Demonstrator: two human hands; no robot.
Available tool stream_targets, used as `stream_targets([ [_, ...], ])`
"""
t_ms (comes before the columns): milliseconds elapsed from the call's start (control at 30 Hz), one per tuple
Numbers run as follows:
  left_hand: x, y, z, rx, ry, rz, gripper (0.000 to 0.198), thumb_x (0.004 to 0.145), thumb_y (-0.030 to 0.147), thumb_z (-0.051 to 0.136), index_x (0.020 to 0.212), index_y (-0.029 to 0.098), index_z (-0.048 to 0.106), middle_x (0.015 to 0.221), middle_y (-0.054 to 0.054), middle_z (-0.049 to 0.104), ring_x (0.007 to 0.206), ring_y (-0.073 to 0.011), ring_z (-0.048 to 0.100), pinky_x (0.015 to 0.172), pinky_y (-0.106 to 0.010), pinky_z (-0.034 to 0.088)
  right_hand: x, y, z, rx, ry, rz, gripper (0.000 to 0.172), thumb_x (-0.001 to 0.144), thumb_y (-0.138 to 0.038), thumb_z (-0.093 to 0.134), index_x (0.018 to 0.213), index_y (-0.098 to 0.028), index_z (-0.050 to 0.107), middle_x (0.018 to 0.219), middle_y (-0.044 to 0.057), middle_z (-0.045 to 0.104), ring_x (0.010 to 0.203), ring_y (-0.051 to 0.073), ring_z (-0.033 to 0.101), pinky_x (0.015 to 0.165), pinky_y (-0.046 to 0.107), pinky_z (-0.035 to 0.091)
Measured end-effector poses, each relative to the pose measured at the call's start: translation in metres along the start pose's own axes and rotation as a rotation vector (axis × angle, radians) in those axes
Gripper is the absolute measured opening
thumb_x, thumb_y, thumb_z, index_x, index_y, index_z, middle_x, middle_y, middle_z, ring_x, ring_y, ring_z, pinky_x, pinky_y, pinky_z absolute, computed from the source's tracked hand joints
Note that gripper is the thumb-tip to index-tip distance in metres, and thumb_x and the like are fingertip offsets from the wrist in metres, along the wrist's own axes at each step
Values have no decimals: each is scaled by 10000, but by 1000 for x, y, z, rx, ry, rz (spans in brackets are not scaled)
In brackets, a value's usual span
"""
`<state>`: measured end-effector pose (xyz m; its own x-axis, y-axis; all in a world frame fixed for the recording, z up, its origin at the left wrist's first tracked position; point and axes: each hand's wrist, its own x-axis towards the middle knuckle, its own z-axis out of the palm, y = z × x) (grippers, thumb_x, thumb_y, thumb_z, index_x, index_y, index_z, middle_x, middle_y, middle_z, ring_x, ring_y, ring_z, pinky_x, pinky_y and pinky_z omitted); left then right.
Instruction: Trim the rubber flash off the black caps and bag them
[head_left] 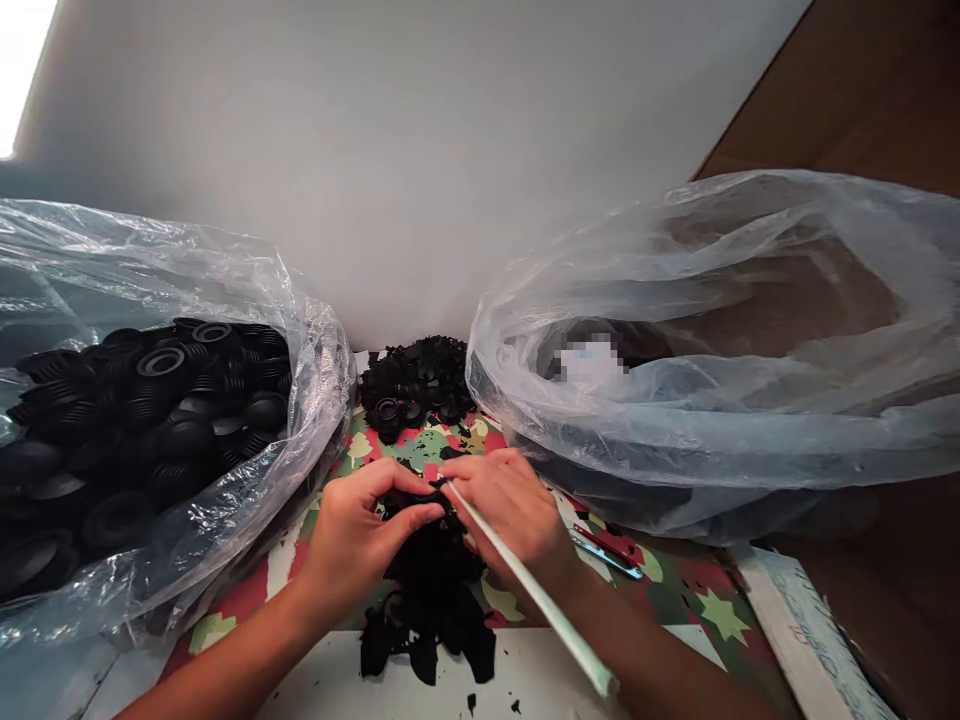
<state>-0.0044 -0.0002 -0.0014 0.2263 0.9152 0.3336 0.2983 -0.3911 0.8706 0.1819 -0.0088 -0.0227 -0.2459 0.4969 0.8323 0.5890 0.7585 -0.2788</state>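
My left hand (356,530) is closed in a pinch, thumb and forefinger on a small black rubber piece (429,492). Close beside it, my right hand (517,505) grips a long, thin, pale stick (536,598), whose far end slants down toward my right forearm. The fingertips of both hands almost meet at the rubber piece, and its full shape is hidden. Under and in front of the hands lies a heap of torn black rubber scraps (435,590).
A clear plastic bag (326,400) full of black ribbed rubber parts (161,420) stands left. Another clear bag (675,450) is at right. Behind the hands rises a pile of black bits (416,380). Slim red and blue tools (607,550) lie right on the patterned cover (724,612).
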Motion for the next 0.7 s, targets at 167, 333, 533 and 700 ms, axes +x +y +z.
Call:
stream_targets([
  [167, 0, 6, -3, -147, -27, -96, 77, 716, 230, 846, 772, 219, 795, 768, -10, 791, 733, -178, 721, 678, -237, 552, 2, 12, -8, 69, 60, 316, 145, 976, -167, 595, 868, -230, 668, 941, 27, 791, 819, 185, 726, 768, 321, 544],
  [333, 3, 3, -3, -280, -82, -226, 175, 694, 221, 860, 855, 220, 792, 811, -12, 786, 770, -179, 718, 681, -241, 564, 1, 14, -10, 146, 40, 385, 140, 950, -170, 628, 827, -233, 651, 985, 31, 760, 899, 194, 725, 811, 319, 547],
  [533, 4, 2, 0, -288, -35, -306, 242, 604, 221, 911, 777, 189, 745, 724, 11, 728, 664, -146, 641, 598, -226, 521, 1, 7, -10, 186, 73, 379, 177, 939, -163, 647, 773, -224, 635, 883, 15, 676, 806, 164, 677, 765, 291, 536],
  [700, 4, 4, 0, -204, -42, -371, 193, 564, 230, 892, 628, 164, 722, 601, 21, 651, 557, -121, 520, 500, -222, 434, 0, -4, -13, 312, 17, 279, 128, 930, -150, 668, 829, -227, 660, 902, 19, 733, 801, 160, 706, 730, 279, 542],
])
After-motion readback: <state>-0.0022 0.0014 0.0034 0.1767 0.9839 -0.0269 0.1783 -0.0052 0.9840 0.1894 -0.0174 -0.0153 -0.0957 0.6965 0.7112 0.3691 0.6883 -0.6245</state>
